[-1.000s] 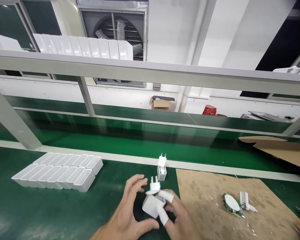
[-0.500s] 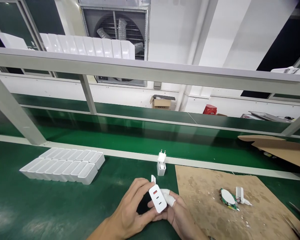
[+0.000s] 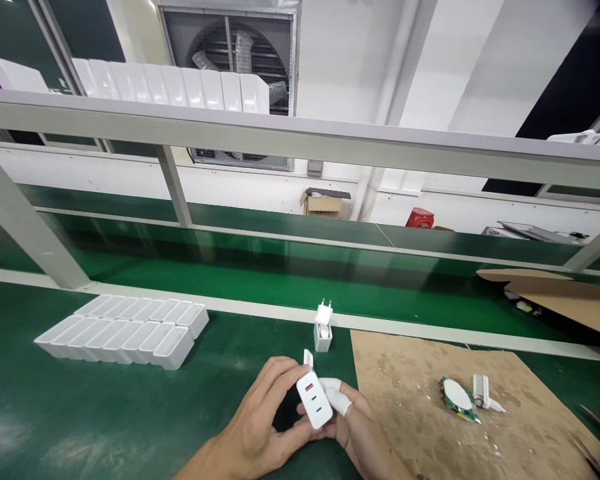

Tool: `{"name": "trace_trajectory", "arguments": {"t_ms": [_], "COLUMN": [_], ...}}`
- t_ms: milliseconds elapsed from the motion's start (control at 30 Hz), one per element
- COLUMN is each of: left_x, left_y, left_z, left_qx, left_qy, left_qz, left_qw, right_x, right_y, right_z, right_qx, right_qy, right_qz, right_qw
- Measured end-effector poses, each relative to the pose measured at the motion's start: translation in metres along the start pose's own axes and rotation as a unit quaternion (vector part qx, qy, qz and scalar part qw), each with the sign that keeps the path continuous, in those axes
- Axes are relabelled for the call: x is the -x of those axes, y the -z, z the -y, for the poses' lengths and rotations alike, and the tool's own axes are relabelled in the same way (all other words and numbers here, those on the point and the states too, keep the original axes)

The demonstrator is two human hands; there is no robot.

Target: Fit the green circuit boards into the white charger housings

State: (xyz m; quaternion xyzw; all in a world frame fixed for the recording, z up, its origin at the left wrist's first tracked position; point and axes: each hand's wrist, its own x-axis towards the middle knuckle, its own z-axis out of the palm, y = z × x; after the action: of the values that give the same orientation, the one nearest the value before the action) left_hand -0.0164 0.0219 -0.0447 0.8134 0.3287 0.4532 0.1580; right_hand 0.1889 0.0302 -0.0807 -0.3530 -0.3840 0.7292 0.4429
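Between my two hands is a white USB charger [image 3: 314, 401], tilted, its port face toward me with one red-orange port and two smaller slots. My left hand [image 3: 263, 417] grips its left side, fingers over the top and thumb underneath. On the other side, my right hand [image 3: 357, 427] has its fingers closed on the charger; white finger covers [image 3: 337, 397] wrap some of its fingers. A small white piece sticks up behind the charger, partly hidden. Just beyond my hands stands an open white charger case [image 3: 323, 339] with a two-pin plug part [image 3: 323, 313] on top.
Joined white open cases [image 3: 125, 333] stand at the left. On a stained cardboard sheet [image 3: 405, 400] at the right lie a green circuit board [image 3: 459, 397] and a small white part [image 3: 483, 390]. Tweezers [image 3: 587, 460] lie near the right edge. A shelf rail [image 3: 280, 137] crosses above the bench.
The view has shifted slightly. My hands keep the charger in nearly the same place, with its port face turned a little.
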Motion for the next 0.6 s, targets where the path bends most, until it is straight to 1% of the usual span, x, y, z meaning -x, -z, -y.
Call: {"name": "trace_trajectory", "arguments": {"t_ms": [67,167,267,333,367,433,500,600], "left_x": [0.005,0.01,0.009,0.004,0.0,-0.012,-0.027,-0.051], "left_y": [-0.003,-0.007,-0.006,-0.003,-0.001,0.002,0.002,-0.007], "left_z": [0.005,0.012,0.018,0.025,0.029,0.039,0.053,0.075], "left_qx": [-0.01,-0.038,-0.017,0.001,0.004,0.002,0.002,0.007], "left_qy": [0.027,0.089,0.183,0.255,0.283,0.313,0.317,0.303], "left_qz": [-0.001,0.004,0.019,0.005,-0.006,-0.02,-0.017,-0.013], "left_qw": [1.0,0.995,0.983,0.967,0.959,0.949,0.948,0.953], "right_x": [0.001,0.002,0.005,0.007,0.008,0.008,0.007,0.003], "right_y": [-0.001,-0.003,-0.005,-0.004,-0.002,0.002,0.006,0.011], "right_z": [0.0,-0.002,-0.003,-0.002,-0.001,0.002,0.003,0.003], "right_qx": [0.052,0.139,0.239,0.314,0.353,0.432,0.504,0.581], "right_qy": [0.04,0.14,0.228,0.261,0.273,0.301,0.335,0.391], "right_qz": [-0.002,-0.025,-0.014,-0.004,-0.01,-0.031,-0.031,0.006], "right_qw": [0.998,0.98,0.944,0.913,0.895,0.849,0.796,0.714]}}
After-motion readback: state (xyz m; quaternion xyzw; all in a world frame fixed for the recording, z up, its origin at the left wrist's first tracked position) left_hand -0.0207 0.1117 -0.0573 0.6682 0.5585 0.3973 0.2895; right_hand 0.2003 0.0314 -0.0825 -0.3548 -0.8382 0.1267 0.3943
